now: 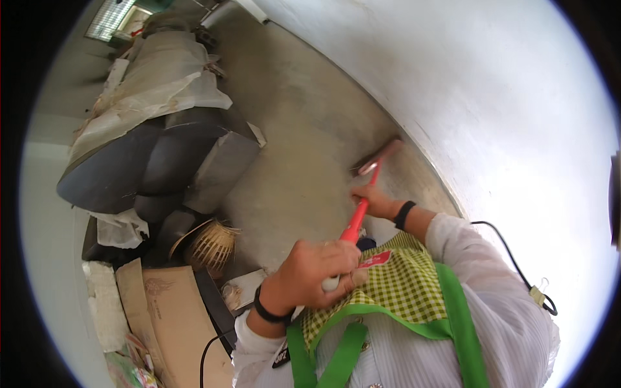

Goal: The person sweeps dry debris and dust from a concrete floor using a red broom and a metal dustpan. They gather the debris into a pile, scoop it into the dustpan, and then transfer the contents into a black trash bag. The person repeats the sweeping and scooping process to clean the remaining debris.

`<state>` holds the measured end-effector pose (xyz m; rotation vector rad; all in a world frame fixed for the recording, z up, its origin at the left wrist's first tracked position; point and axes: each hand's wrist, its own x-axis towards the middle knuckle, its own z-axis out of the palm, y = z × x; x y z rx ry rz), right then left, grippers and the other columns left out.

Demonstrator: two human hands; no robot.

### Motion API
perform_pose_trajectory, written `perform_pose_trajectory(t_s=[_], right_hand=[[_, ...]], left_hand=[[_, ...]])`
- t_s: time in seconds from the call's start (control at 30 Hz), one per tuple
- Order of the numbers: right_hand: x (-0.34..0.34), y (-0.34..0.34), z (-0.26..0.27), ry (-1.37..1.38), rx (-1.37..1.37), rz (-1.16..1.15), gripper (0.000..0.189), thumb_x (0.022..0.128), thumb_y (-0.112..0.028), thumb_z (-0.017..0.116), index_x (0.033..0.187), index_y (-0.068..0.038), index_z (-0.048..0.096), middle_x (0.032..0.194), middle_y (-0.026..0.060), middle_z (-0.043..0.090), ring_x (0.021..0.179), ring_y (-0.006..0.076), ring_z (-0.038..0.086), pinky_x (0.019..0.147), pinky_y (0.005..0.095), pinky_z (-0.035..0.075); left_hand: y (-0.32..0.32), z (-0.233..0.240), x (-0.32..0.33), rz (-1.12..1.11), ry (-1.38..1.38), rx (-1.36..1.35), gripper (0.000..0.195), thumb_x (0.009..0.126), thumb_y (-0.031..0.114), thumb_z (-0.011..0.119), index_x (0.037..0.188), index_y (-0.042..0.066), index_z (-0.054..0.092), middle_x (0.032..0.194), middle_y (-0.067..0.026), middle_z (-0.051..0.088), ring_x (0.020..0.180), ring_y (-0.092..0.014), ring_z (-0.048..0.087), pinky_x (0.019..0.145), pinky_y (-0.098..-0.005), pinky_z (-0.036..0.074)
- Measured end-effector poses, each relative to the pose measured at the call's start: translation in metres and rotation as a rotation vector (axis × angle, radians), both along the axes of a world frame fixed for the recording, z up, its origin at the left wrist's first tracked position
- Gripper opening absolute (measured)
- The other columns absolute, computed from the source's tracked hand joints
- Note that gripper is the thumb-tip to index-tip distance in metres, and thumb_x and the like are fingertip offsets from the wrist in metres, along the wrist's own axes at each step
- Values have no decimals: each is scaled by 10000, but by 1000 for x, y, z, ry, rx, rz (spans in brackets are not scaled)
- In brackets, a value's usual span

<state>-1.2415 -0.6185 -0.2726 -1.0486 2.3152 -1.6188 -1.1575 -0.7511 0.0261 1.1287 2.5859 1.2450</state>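
A red broom handle (pixel 353 224) slants from my chest up to the concrete floor. My left hand (pixel 315 274) is closed around its upper end, where a pale tip shows beside the fingers. Farther down the shaft, my right hand (pixel 376 201) grips it too. The broom head (pixel 378 157), red with dark bristles, lies against the floor close to the foot of the white wall and is slightly blurred. Both wrists wear black bands.
The white wall (pixel 509 121) rises along my right. Left of the floor (pixel 291 131) stand black curved furniture pieces (pixel 179 150), partly under plastic sheeting (pixel 160 72). Nearer are a woven bamboo basket (pixel 213 245) and a cardboard box (pixel 182 320). A cable (pixel 509 247) hangs by my right arm.
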Motion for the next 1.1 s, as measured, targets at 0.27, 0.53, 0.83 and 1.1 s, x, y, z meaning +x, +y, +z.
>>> perform_pose_trajectory(t_s=[0.27,0.53,0.83,1.1], right_hand=[[34,4,25,-261,232,-152,183,734,-163,674,800,-81,524,716,165,578,694,378,569,590,431,431],[-20,-96,81,-83,219,100,220,766,-163,634,984,-139,611,773,125,639,721,364,599,645,442,471],[-205,-192,44,88,51,-39,134,777,-111,597,907,-128,622,737,119,623,702,346,599,644,426,483],[-365,-208,-24,201,-86,-52,111,738,-99,630,847,-103,613,803,99,613,819,313,587,745,403,466]], left_hand=[[-65,8,-63,-412,-298,233,201,691,11,735,634,-16,544,641,-129,583,621,-308,626,614,-368,537],[-176,58,-105,-748,-264,295,255,702,96,743,599,-4,532,662,-133,576,600,-280,615,579,-358,531],[-188,30,-168,-274,33,-157,436,793,421,663,697,6,569,738,-93,619,748,-314,651,630,-353,532],[-167,-40,-279,-8,-119,-56,241,777,266,699,749,42,616,663,-84,561,723,-279,610,618,-341,487]])
